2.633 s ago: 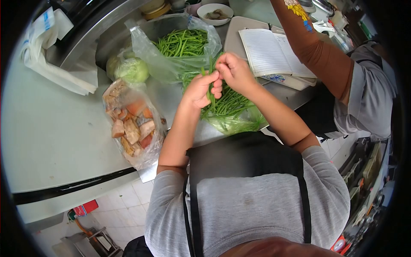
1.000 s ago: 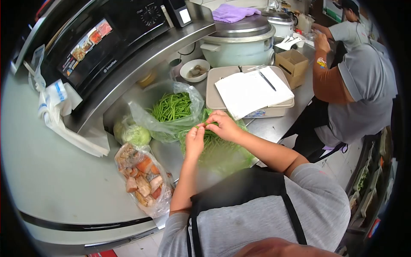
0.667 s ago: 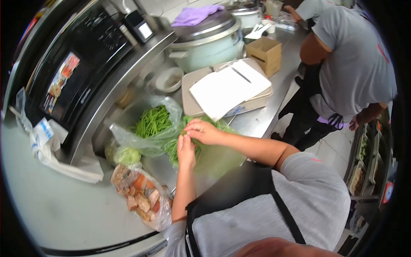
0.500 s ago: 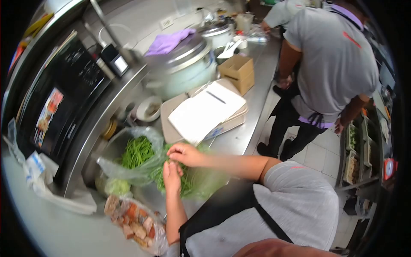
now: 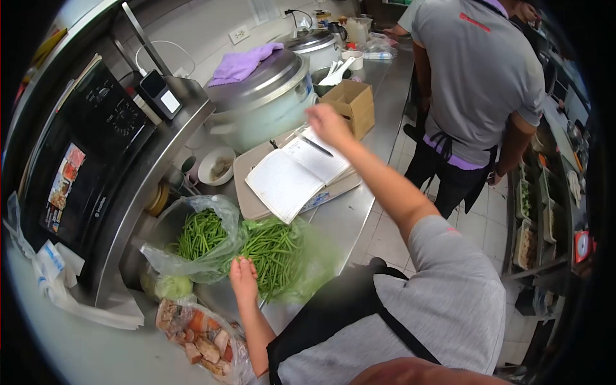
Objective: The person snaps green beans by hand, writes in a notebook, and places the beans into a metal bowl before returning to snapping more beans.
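Observation:
Green beans [image 5: 273, 253] lie in an opened plastic bag at the middle of the counter. My left hand [image 5: 244, 277] is closed at the left edge of these beans, its fingers curled together; what they hold, if anything, is hidden. More beans [image 5: 200, 235] fill a clear bag [image 5: 221, 273] just to the left. Above an open notebook [image 5: 285, 185] with a pen [image 5: 314, 145] on it, my right hand [image 5: 328, 125] is raised beside a cardboard box [image 5: 351, 106]. Motion smears its fingers.
A large lidded pot [image 5: 260, 102] carries a purple cloth [image 5: 244, 63]. Near the front lie a bag of meat pieces [image 5: 205, 340] and a pale green vegetable [image 5: 173, 287]. A co-worker [image 5: 475, 83] stands at the right, by food trays [image 5: 526, 244].
My right hand has left my left hand and moved up and away, over the notebook toward the box. My left hand has shifted slightly down and left. The co-worker has moved a little.

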{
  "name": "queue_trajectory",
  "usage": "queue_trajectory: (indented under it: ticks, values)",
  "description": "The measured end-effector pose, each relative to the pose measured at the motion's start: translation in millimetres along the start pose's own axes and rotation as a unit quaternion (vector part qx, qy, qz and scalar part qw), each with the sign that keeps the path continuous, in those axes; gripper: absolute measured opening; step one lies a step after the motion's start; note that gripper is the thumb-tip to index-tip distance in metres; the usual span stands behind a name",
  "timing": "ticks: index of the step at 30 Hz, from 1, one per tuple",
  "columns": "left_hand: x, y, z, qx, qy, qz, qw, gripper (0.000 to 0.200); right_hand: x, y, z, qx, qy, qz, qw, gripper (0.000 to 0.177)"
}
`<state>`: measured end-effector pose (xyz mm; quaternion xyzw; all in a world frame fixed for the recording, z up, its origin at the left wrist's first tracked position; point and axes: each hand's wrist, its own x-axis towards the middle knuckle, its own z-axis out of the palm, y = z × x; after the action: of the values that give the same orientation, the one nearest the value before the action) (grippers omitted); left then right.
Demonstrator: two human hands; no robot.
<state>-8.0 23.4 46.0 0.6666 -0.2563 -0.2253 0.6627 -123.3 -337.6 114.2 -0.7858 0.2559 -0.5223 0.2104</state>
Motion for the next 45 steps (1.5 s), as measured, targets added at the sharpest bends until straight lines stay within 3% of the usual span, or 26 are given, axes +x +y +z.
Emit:
queue_trajectory:
  ticks: [1,3,5,8,11,14,20,25,35,39,42,45]
  values:
    - [-1,-1,-2,-0.006,0.009,0.003,1.0,0.014,19,39,-3,-0.1,0.003,0.003,0.995,0.028]
    - [-3,-5,-6,-0.017,0.019,-0.008,1.0,0.014,32,80,-22,-0.222,-0.05,0.115,0.967,0.046]
    - [-3,-8,-7,-0.019,0.024,-0.016,0.999,0.015,33,75,-50,-0.332,-0.122,0.2,0.914,0.048]
    - [-6,-12,-12,-0.008,0.031,-0.033,0.999,0.014,22,131,-52,-0.381,-0.148,0.167,0.897,0.038]
    - [-6,-16,-18,-0.009,0.052,-0.049,0.997,0.014,-7,140,-51,-0.34,-0.024,0.072,0.937,0.023]
    - [-6,-14,-23,0.007,0.058,-0.067,0.996,0.014,-46,132,-56,-0.3,0.033,-0.003,0.954,0.01]
    - [6,-1,-11,0.046,0.02,-0.068,0.996,0.013,-80,135,-61,-0.235,0.077,-0.03,0.968,0.008]
    - [13,3,15,0.047,-0.001,-0.032,0.998,0.012,-90,139,-64,-0.232,0.057,-0.045,0.97,0.009]
    - [5,-1,22,0.06,0.027,-0.06,0.996,0.014,-96,136,-64,-0.223,0.033,-0.045,0.973,0.012]
    - [9,8,42,0.062,0.049,-0.061,0.995,0.016,-86,131,-68,-0.219,-0.006,-0.022,0.976,0.011]
    - [18,17,60,0.07,0.065,-0.051,0.994,0.017,-58,123,-71,-0.231,-0.148,0.063,0.96,0.011]
    - [28,23,73,0.072,0.064,-0.03,0.995,0.018,-3,108,-93,-0.184,-0.148,0.032,0.971,0.011]
